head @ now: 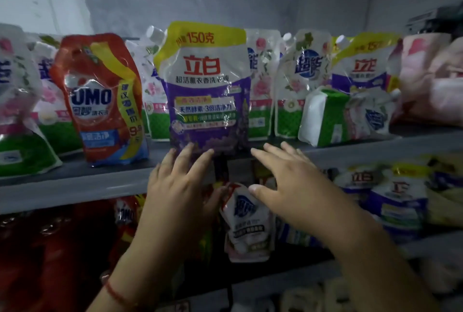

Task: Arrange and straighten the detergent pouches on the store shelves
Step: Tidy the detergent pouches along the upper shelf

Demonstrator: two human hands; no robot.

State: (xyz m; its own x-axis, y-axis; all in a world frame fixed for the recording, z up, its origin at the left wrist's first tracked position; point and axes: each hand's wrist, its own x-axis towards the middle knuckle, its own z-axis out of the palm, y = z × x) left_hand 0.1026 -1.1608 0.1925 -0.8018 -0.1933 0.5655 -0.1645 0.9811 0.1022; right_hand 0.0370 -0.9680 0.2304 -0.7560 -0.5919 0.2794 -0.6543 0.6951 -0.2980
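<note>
Purple-and-yellow detergent pouch stands upright at front edge of top shelf, between red OMO pouch and a row of white floral pouches. Left hand: fingers spread apart, tips touching pouch's bottom edge. Right hand: fingers splayed, gripping nothing, just beside pouch's lower right corner. Red cord on left wrist.

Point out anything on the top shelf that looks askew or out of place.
The white and green pouch on the right lies on its side, slumped against the upright ones. The red OMO pouch leans, standing alone among the floral pouches. The purple pouch by the left hand stands upright.
</note>
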